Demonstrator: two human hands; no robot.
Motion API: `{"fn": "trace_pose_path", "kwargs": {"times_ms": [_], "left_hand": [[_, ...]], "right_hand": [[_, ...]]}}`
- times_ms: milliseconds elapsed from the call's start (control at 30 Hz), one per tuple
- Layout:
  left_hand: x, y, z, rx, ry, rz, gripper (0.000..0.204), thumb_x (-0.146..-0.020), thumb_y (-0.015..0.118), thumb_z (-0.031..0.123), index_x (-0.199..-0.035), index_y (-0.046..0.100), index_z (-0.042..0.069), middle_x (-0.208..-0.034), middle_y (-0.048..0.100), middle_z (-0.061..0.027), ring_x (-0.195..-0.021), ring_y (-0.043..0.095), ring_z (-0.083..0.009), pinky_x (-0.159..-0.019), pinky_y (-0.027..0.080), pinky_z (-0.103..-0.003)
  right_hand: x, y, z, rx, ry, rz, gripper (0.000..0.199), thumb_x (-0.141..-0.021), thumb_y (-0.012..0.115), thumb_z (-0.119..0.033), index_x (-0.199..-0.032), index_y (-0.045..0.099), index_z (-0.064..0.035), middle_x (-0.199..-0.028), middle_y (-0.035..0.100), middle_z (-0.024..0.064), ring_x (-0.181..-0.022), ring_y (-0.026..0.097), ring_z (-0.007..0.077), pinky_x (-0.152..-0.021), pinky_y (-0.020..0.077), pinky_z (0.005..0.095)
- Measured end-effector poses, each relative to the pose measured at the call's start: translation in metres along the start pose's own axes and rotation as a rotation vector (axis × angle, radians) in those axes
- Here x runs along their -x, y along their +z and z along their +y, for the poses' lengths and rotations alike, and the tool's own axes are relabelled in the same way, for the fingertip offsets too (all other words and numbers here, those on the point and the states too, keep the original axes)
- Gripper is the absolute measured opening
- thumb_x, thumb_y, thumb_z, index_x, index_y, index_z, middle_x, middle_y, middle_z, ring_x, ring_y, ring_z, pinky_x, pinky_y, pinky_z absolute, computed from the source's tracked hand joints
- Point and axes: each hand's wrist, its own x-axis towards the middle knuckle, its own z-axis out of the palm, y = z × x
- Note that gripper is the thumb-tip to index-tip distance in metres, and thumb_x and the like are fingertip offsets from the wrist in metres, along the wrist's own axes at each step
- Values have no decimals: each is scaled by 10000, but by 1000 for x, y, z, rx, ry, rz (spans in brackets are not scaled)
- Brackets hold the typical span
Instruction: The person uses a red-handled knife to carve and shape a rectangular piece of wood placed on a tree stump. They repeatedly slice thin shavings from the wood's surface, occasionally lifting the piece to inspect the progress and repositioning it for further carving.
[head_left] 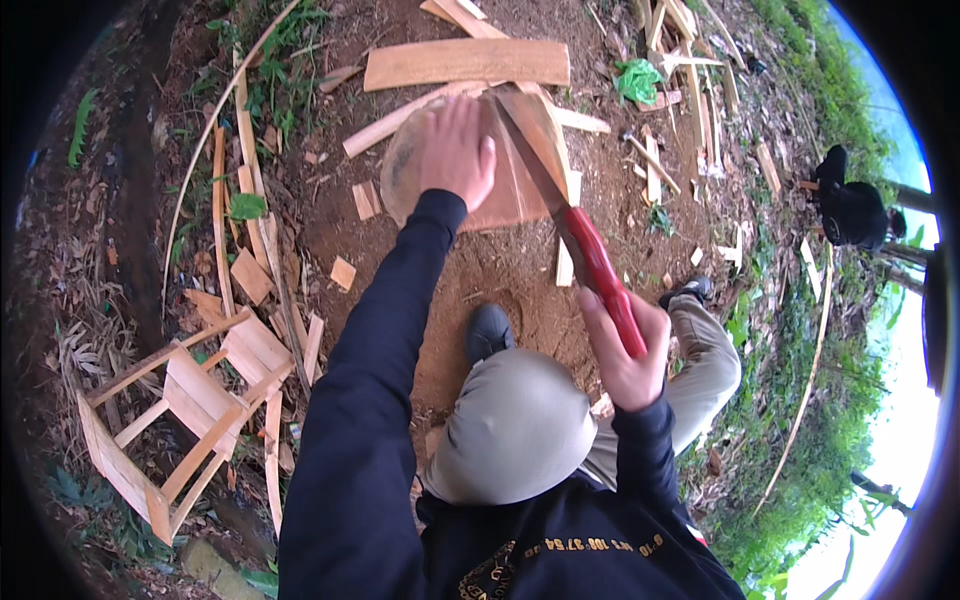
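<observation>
Dark sleeves [365,300] extend, right fingers [597,315] clasping a saw [592,258], left fingers [456,113] flat on wood [508,205] beside its blade [533,163].

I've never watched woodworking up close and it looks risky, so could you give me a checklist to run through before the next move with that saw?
1. Right hand wrapped around the handle of the red-handled saw: ok.
2. Left hand resting on the round wood block, apart from the blade: ok.
3. Trouser legs away from the blade: ok.
4. Space around the block free of loose wood: not ok; a board lies just beyond it, with other pieces about.
5. Blade's teeth set into the wood: cannot tell.
</observation>
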Motion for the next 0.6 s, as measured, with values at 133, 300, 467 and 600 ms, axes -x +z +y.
{"fn": "trace_pose_path", "kwargs": {"times_ms": [133,300,467,600], "left_hand": [[-4,-2,3,106,33,18,591,-972,472,310,-1447,379,-30,-1514,377,-196,-1454,281,-334,-1205,192,-506],[-5,-3,15,56,-70,63,606,-960,489,323,-1459,376,-1,-1507,372,-172,-1459,269,-319,-1180,184,-587],[-7,-4,15,36,-60,50,615,-945,492,326,-1451,383,-6,-1492,393,-179,-1444,294,-331,-1183,190,-576],[-5,-4,16,-33,-13,12,611,-940,488,319,-1445,391,-12,-1487,402,-189,-1441,298,-335,-1182,190,-577]], "right_hand": [[4,-1,-7,-52,50,10,325,-917,692,-191,-692,585,17,-509,476,-5,-488,395,40,-448,327,276],[2,5,-5,12,24,-32,396,-908,723,-257,-659,544,-6,-499,464,10,-478,395,52,-446,343,287],[1,17,-12,-258,128,-127,424,-892,752,-299,-652,533,-26,-503,462,-10,-484,382,57,-452,350,280],[-6,9,-22,-62,61,-81,439,-891,746,-272,-626,495,-28,-522,438,-25,-508,381,57,-473,353,278]]}}
